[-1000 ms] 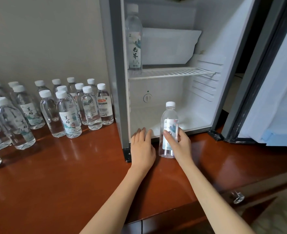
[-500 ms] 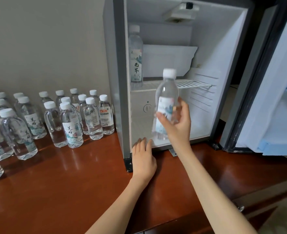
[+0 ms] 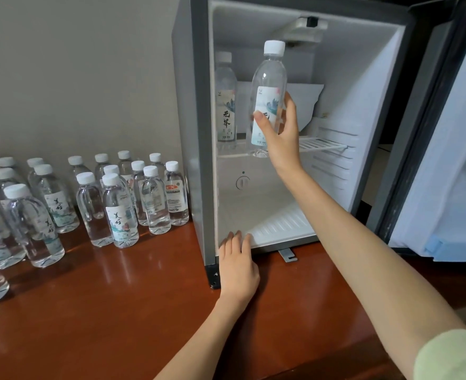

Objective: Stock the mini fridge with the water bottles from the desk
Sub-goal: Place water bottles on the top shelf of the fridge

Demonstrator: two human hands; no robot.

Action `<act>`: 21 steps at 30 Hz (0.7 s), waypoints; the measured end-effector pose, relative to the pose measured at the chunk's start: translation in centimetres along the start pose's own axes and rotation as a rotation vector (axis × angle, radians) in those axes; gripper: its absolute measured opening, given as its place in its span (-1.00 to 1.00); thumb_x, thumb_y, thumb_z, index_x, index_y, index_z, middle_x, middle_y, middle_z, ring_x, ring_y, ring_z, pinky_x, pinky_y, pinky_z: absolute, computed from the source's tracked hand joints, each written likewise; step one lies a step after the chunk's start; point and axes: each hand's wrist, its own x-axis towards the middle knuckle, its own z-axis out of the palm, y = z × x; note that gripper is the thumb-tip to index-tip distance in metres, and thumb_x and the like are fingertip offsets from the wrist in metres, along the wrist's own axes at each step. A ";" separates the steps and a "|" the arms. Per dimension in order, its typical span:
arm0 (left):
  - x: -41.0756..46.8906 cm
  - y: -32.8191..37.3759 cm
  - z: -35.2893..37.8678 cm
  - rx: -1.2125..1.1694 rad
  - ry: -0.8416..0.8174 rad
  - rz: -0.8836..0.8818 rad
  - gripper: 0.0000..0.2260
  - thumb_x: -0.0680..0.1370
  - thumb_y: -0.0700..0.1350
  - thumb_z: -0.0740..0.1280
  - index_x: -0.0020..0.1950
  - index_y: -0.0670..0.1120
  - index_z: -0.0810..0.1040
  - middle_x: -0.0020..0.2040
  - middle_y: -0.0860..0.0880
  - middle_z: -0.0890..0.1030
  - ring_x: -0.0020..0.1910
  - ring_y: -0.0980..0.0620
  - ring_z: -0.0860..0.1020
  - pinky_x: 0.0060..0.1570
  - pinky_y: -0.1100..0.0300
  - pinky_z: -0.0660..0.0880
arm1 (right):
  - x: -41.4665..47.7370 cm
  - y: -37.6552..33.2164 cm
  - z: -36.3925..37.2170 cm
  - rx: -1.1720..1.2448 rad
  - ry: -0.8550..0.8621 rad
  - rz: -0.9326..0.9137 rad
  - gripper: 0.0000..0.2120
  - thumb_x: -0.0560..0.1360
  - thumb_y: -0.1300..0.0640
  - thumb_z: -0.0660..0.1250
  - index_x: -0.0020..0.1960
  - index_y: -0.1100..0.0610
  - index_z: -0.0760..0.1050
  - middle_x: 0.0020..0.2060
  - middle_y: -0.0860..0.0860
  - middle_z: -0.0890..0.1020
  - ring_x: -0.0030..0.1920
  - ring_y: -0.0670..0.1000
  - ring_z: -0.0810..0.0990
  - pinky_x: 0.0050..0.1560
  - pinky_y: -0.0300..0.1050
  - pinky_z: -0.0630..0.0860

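- The water bottles [image 3: 119,212] waiting to be stocked stood upright in a loose cluster on the table [image 3: 116,311], at the far left by the wall and well apart from both hands.
- My left hand [image 3: 237,267] lay palm down on the table at the lower-left front corner of the mini fridge [image 3: 196,133]. Its fingers were straight, the tips touched the bottom sill, and it held nothing.
- One shelved bottle [image 3: 225,100] stood upright at the left end of the wire shelf [image 3: 322,145], close to the inner left wall.
- My right hand [image 3: 281,133] was wrapped round the label of the held bottle [image 3: 267,78], thumb on the near face and fingers behind.
- The held bottle's long axis ran near vertical, cap up and leaning slightly right. It hung just right of the shelved bottle, with a narrow gap showing between them.
- Its base sat level with the shelf's front edge. I could not tell whether it had cleared the lip.
- I judged that the coming move was a short push inward, away from me, then a set-down beside the shelved bottle. The right hand was the nearer and working hand.
- The light housing [image 3: 303,30] hung above the cap, so I judged that headroom limited any lift.
- Bare wire ran from the held bottle to the right wall. The door [image 3: 445,160] stood swung out to the right, off the approach line.
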 end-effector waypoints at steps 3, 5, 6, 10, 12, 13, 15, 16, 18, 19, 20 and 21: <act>0.0 0.0 0.1 -0.006 0.028 0.008 -0.50 0.35 -0.32 0.35 0.31 -0.20 0.50 0.30 -0.23 0.51 0.34 -0.25 0.43 0.39 -0.09 0.28 | 0.5 0.8 0.3 -0.003 -0.027 0.008 -0.37 0.53 0.17 0.39 0.50 0.11 0.16 0.29 -0.03 0.48 0.23 -0.15 0.51 0.25 -0.12 0.50; 0.0 0.0 0.1 -0.005 0.044 0.011 -0.49 0.33 -0.32 0.36 0.29 -0.20 0.51 0.29 -0.24 0.52 0.33 -0.25 0.45 0.37 -0.09 0.31 | 0.9 1.2 0.4 -0.027 -0.071 0.009 -0.38 0.53 0.18 0.39 0.49 0.10 0.16 0.26 -0.13 0.48 0.17 -0.29 0.52 0.13 -0.28 0.51; 0.0 0.0 0.1 -0.004 0.050 0.009 -0.49 0.33 -0.32 0.36 0.29 -0.20 0.51 0.29 -0.24 0.52 0.32 -0.25 0.45 0.37 -0.09 0.31 | 1.0 1.4 0.5 -0.042 -0.100 0.017 -0.37 0.53 0.17 0.38 0.50 0.08 0.15 0.24 -0.16 0.47 0.14 -0.34 0.51 0.08 -0.34 0.50; -0.1 -0.2 0.2 -0.011 0.028 0.013 -0.48 0.41 -0.29 0.30 0.39 -0.17 0.43 0.39 -0.22 0.43 0.43 -0.22 0.33 0.46 -0.05 0.16 | 1.3 2.0 0.2 -0.085 -0.161 0.081 -0.39 0.57 0.11 0.34 0.52 0.07 0.13 0.30 -0.07 0.47 0.18 -0.24 0.52 0.10 -0.35 0.50; -0.1 -0.4 0.3 -0.010 0.002 0.013 -0.47 0.47 -0.25 0.24 0.45 -0.13 0.34 0.46 -0.17 0.34 0.49 -0.17 0.22 0.50 0.03 0.01 | 1.1 2.3 0.1 -0.134 -0.193 0.103 -0.40 0.56 0.08 0.34 0.51 0.06 0.17 0.29 -0.07 0.50 0.22 -0.13 0.52 0.10 -0.34 0.49; -0.1 -0.4 0.3 -0.010 -0.002 0.015 -0.47 0.48 -0.24 0.22 0.47 -0.12 0.31 0.48 -0.16 0.31 0.50 -0.15 0.19 0.50 0.06 -0.04 | 1.0 2.3 0.1 -0.169 -0.200 0.108 -0.40 0.55 0.07 0.35 0.51 0.05 0.18 0.26 -0.08 0.51 0.20 -0.13 0.52 0.05 -0.39 0.47; -0.1 -0.4 0.2 -0.016 -0.001 0.020 -0.46 0.49 -0.24 0.21 0.48 -0.11 0.29 0.49 -0.15 0.29 0.51 -0.13 0.17 0.50 0.08 -0.07 | 1.0 2.2 0.1 -0.227 -0.208 0.111 -0.38 0.54 0.05 0.37 0.51 0.03 0.19 0.19 -0.10 0.54 0.14 -0.13 0.54 -0.04 -0.46 0.46; -0.1 -0.4 0.2 -0.019 0.000 0.022 -0.46 0.48 -0.24 0.22 0.48 -0.11 0.30 0.49 -0.15 0.30 0.51 -0.13 0.17 0.50 0.08 -0.06 | 1.1 2.1 0.1 -0.248 -0.215 0.113 -0.37 0.53 0.04 0.38 0.51 0.03 0.18 0.17 -0.09 0.55 0.13 -0.11 0.54 -0.04 -0.44 0.46; -0.2 -0.4 0.1 -0.032 0.010 0.022 -0.46 0.46 -0.27 0.25 0.45 -0.13 0.35 0.46 -0.18 0.34 0.49 -0.17 0.23 0.50 0.04 0.00 | 1.4 1.9 -0.2 -0.286 -0.233 0.125 -0.35 0.52 0.02 0.39 0.52 0.01 0.17 0.15 -0.07 0.56 0.13 -0.07 0.56 0.04 -0.27 0.49; -0.2 -0.4 0.1 -0.040 0.015 0.019 -0.46 0.45 -0.28 0.27 0.44 -0.14 0.37 0.45 -0.19 0.36 0.48 -0.18 0.25 0.49 0.02 0.02 | 1.4 1.8 -0.4 -0.302 -0.242 0.136 -0.33 0.52 0.01 0.39 0.52 0.01 0.16 0.15 -0.06 0.56 0.13 -0.05 0.56 0.08 -0.20 0.50; -0.2 -0.4 0.1 -0.045 0.015 0.016 -0.46 0.44 -0.28 0.27 0.44 -0.15 0.37 0.45 -0.19 0.37 0.48 -0.19 0.25 0.49 0.01 0.01 | 1.5 1.7 -0.6 -0.320 -0.251 0.148 -0.32 0.51 -0.01 0.40 0.52 0.00 0.15 0.16 -0.04 0.56 0.13 -0.03 0.56 0.09 -0.16 0.50; -0.2 -0.3 0.1 -0.048 0.010 0.013 -0.46 0.45 -0.28 0.26 0.45 -0.15 0.36 0.45 -0.19 0.36 0.49 -0.18 0.24 0.49 0.02 -0.01 | 1.5 1.6 -0.8 -0.341 -0.259 0.161 -0.30 0.50 -0.02 0.40 0.53 -0.01 0.14 0.15 -0.03 0.56 0.12 -0.02 0.57 0.07 -0.16 0.50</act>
